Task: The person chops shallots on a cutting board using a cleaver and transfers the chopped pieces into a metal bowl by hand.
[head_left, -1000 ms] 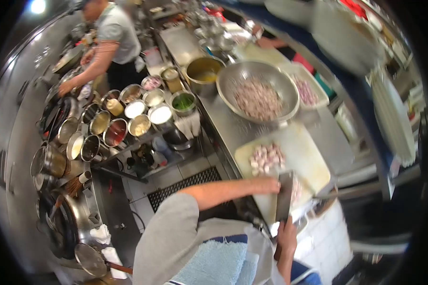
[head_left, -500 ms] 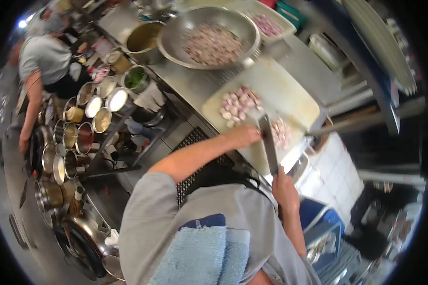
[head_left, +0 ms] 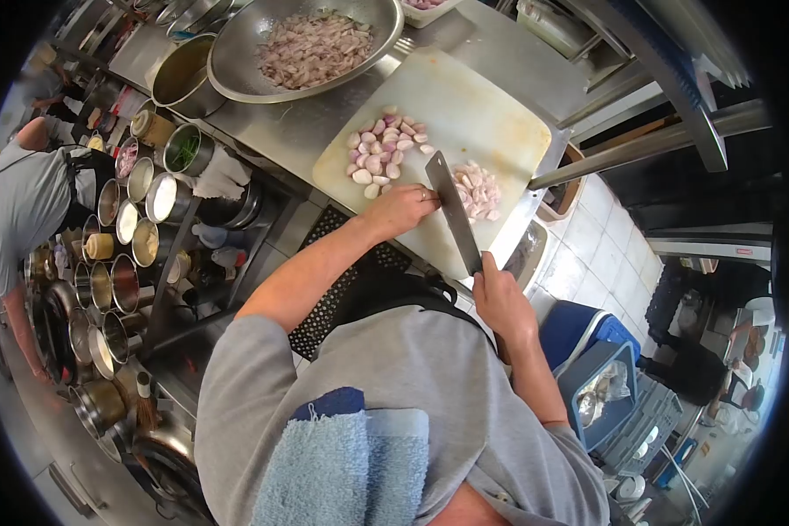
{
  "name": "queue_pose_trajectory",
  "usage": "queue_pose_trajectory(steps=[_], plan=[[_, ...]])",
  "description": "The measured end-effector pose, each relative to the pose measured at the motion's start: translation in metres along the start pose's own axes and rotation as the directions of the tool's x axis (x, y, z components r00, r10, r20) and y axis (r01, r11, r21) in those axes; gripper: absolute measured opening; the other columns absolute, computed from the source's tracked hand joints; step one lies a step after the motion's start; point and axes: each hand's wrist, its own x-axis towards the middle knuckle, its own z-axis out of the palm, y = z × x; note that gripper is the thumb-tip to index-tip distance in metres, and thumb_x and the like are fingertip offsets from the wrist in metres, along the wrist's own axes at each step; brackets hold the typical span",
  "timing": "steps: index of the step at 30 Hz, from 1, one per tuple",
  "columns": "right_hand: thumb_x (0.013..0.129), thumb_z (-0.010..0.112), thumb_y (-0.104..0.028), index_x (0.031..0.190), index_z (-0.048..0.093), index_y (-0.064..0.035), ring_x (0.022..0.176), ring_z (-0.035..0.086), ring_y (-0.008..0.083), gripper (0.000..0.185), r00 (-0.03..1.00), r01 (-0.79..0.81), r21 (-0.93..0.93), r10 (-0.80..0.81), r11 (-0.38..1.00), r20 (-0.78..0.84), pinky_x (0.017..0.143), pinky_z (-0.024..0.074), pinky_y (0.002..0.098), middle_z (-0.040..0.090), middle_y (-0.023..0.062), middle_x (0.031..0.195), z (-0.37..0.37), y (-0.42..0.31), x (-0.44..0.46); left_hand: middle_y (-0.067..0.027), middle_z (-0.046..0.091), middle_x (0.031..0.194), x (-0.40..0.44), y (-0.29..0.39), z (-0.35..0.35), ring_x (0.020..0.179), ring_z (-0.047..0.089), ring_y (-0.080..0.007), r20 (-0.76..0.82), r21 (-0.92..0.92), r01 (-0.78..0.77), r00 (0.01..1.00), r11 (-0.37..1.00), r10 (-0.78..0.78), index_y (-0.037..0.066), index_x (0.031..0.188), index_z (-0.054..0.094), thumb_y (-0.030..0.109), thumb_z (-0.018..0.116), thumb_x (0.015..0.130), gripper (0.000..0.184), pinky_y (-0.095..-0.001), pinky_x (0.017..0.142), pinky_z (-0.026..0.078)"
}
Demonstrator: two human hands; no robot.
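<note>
My right hand point(head_left: 503, 301) grips the handle of a broad-bladed cleaver point(head_left: 454, 210), its blade slanting across a white cutting board point(head_left: 491, 105). Close beside the blade, my left hand point(head_left: 401, 210) has its fingers bent and pressed together on the board; whatever they pinch is hidden. Whole peeled shallots point(head_left: 381, 149) are heaped beyond my left hand. Cut shallot pieces point(head_left: 475, 190) lie on the other side of the blade.
A large steel bowl point(head_left: 228, 61) of chopped shallots stands behind the board, beside a deep pot point(head_left: 184, 83). Several steel containers point(head_left: 124, 282) fill the left side, where another person point(head_left: 35, 193) reaches down. Blue crates point(head_left: 596, 394) stand lower right.
The view has shifted, so board, bowl and hands appear further left and higher. Both hands stay at the board, with the cleaver still in my right hand.
</note>
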Motion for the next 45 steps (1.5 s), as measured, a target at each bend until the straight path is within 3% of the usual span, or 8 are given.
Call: queue_pose_trajectory(steps=[10,13,16,27,30,33,39,45], plan=[[0.095,0.056,-0.013,0.125,0.051,0.0052,0.081,0.06,0.0519,0.036,0.989,0.038,0.004,-0.037,0.999,-0.144,0.07,0.0453,0.0567,0.062,0.0335,0.08,-0.011,0.019,0.002,-0.0102,0.07,0.103,-0.006,0.006,-0.026,0.094,0.066,-0.0286,-0.195,0.033,0.146,0.971,0.989,-0.137,0.005,0.102,0.071,0.001,0.063,0.082,0.022,-0.0382,0.083,0.055],[0.095,0.056,-0.013,0.123,0.052,0.0065,0.081,0.061,0.051,0.035,0.998,0.059,0.069,-0.057,0.996,-0.024,0.07,0.0461,0.0547,0.062,0.0333,0.079,-0.012,0.024,-0.004,-0.012,0.07,0.099,-0.019,0.016,-0.07,0.092,0.066,-0.0308,-0.182,-0.14,0.452,0.863,0.881,-0.472,0.005,0.099,0.072,0.0,0.064,0.082,0.019,-0.0408,0.083,0.054],[0.095,0.056,-0.012,0.123,0.051,0.0095,0.079,0.062,0.0496,0.037,0.997,0.077,0.087,-0.079,0.993,0.015,0.069,0.0471,0.0532,0.062,0.0325,0.079,-0.002,0.041,0.002,-0.0129,0.07,0.091,-0.028,0.037,-0.084,0.091,0.066,-0.0316,-0.15,0.061,0.556,0.826,0.829,-0.543,0.005,0.094,0.072,0.003,0.068,0.082,0.013,-0.0416,0.082,0.054],[0.096,0.053,-0.015,0.115,0.048,0.0032,0.09,0.06,0.0526,0.027,1.0,-0.004,0.179,0.002,0.984,0.01,0.078,0.0442,0.0582,0.063,0.0353,0.088,-0.002,0.05,0.017,-0.0135,0.069,0.098,-0.011,0.031,-0.042,0.086,0.067,-0.0325,0.011,0.345,0.438,0.883,0.83,-0.47,0.004,0.102,0.068,0.006,0.07,0.081,0.021,-0.0421,0.075,0.055],[0.096,0.052,-0.015,0.114,0.047,0.0033,0.089,0.06,0.0527,0.026,0.999,0.034,0.153,-0.03,0.988,-0.024,0.078,0.044,0.0586,0.063,0.0354,0.087,0.001,0.05,0.016,-0.014,0.07,0.089,0.002,0.042,-0.037,0.075,0.067,-0.0308,-0.006,-0.074,0.537,0.842,0.84,-0.539,0.003,0.103,0.068,0.008,0.069,0.083,0.021,-0.0392,0.071,0.055],[0.096,0.053,-0.015,0.113,0.047,0.0037,0.085,0.06,0.0522,0.026,0.999,0.03,0.141,-0.028,0.99,-0.017,0.075,0.0441,0.0577,0.062,0.0351,0.084,-0.003,0.046,0.015,-0.0147,0.071,0.085,0.012,0.05,-0.012,0.071,0.067,-0.0293,0.136,-0.645,0.604,0.694,0.469,-0.707,0.002,0.103,0.07,0.008,0.068,0.085,0.019,-0.0364,0.068,0.054],[0.096,0.053,-0.013,0.116,0.046,0.0032,0.082,0.061,0.0513,0.027,0.994,0.094,0.113,-0.087,0.989,-0.064,0.073,0.0446,0.0574,0.062,0.034,0.081,0.005,0.051,0.013,-0.0129,0.072,0.096,0.006,0.047,-0.024,0.082,0.069,-0.0245,-0.048,-0.289,0.52,0.83,0.803,-0.555,0.0,0.103,0.07,0.002,0.068,0.086,0.017,-0.0334,0.074,0.054],[0.095,0.053,-0.012,0.118,0.045,0.0023,0.084,0.061,0.0517,0.028,0.997,0.074,0.104,-0.071,0.992,-0.037,0.075,0.0457,0.0581,0.062,0.0345,0.081,0.004,0.046,0.012,-0.0142,0.071,0.093,0.014,0.041,-0.029,0.085,0.068,-0.0306,0.077,-0.378,0.448,0.888,0.81,-0.454,0.0,0.098,0.071,-0.001,0.068,0.083,0.016,-0.0386,0.076,0.054]])
